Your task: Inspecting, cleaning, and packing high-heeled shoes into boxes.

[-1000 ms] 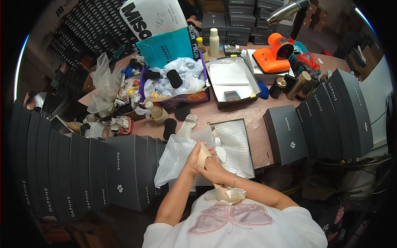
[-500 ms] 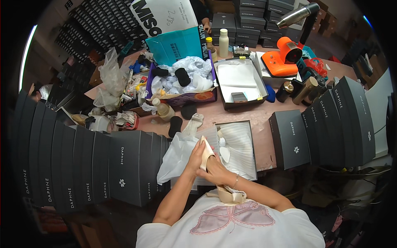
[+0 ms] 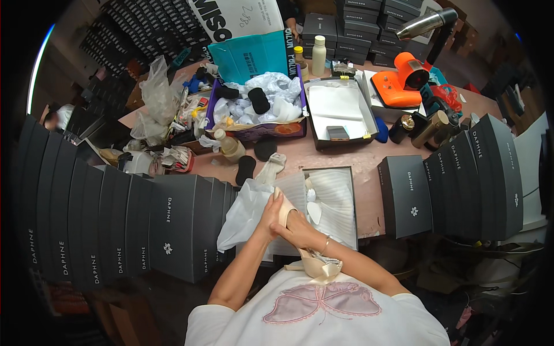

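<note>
A cream shoe (image 3: 285,206) lies between my two hands, its pointed toe turned away from me. My left hand (image 3: 269,219) is wrapped around the toe's left side. My right hand (image 3: 298,231) has its fingers in at the shoe's opening, closed on the front part; the fingertips are hidden. The shoe's heel end, with a bow and a beaded strap, rests close to my shirt under my right wrist. Just beyond my hands is an open shoe box (image 3: 353,190) lined with white tissue paper (image 3: 337,216). White shoe inserts (image 3: 313,212) lie on the paper.
Dark shoe boxes (image 3: 179,228) stand in a row at the left, more boxes (image 3: 407,196) at the right. A purple carton (image 3: 265,131) of crumpled paper, an open box (image 3: 340,109), bottles (image 3: 318,56) and an orange device (image 3: 398,89) stand further back. Black pads (image 3: 245,170) lie nearby.
The shoe's heel end has swung slightly right and now shows its bow. Both hands keep their grip on the front part. The view has shifted slightly.
</note>
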`<move>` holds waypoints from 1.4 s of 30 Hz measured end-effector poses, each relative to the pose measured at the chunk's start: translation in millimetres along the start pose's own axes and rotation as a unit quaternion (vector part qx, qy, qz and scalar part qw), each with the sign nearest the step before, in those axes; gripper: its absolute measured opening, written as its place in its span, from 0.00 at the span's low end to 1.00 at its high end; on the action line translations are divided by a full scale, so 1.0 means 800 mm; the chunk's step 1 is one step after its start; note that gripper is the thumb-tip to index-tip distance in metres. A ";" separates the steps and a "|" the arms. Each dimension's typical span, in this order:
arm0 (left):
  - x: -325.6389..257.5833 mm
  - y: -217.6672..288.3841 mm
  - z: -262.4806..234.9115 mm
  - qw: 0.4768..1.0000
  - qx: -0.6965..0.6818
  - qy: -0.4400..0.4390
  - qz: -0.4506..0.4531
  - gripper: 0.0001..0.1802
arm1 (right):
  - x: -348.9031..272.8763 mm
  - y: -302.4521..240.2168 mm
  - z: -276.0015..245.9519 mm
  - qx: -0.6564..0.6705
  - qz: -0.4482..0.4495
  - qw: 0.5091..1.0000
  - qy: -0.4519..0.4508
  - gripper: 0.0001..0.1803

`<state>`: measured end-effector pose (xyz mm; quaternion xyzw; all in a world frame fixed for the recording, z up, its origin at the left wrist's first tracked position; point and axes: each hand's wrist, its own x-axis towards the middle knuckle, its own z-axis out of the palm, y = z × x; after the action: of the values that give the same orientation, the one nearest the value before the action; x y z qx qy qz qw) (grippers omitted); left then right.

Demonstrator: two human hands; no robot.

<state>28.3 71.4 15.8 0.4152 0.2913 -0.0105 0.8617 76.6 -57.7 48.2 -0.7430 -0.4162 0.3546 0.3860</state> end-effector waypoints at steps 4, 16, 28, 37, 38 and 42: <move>-0.002 -0.033 0.011 0.999 -0.010 0.008 -0.031 0.17 | -0.044 0.024 -0.022 0.078 -0.036 0.995 -0.051 0.29; 0.016 -0.022 0.025 0.999 0.029 0.016 -0.022 0.28 | -0.002 0.049 0.018 -0.035 0.064 0.988 0.138 0.30; -0.056 -0.041 0.034 0.991 -0.124 0.056 -0.008 0.32 | -0.003 0.019 -0.005 -0.160 0.013 0.981 0.109 0.23; -0.037 -0.040 -0.042 0.968 -0.247 -0.014 -0.043 0.44 | -0.053 0.125 -0.033 -0.102 0.074 0.979 0.162 0.21; -0.037 -0.041 -0.045 0.964 -0.253 -0.055 -0.056 0.45 | -0.051 0.132 -0.024 -0.171 0.092 0.973 0.123 0.21; -0.062 -0.053 0.006 0.970 -0.225 0.047 -0.077 0.43 | -0.026 0.215 0.010 -0.203 0.132 0.964 0.107 0.36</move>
<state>-21.2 29.0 13.7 0.1868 0.3573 0.0080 0.9151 120.7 -135.0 -101.1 -0.8878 -0.3340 0.2290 0.2188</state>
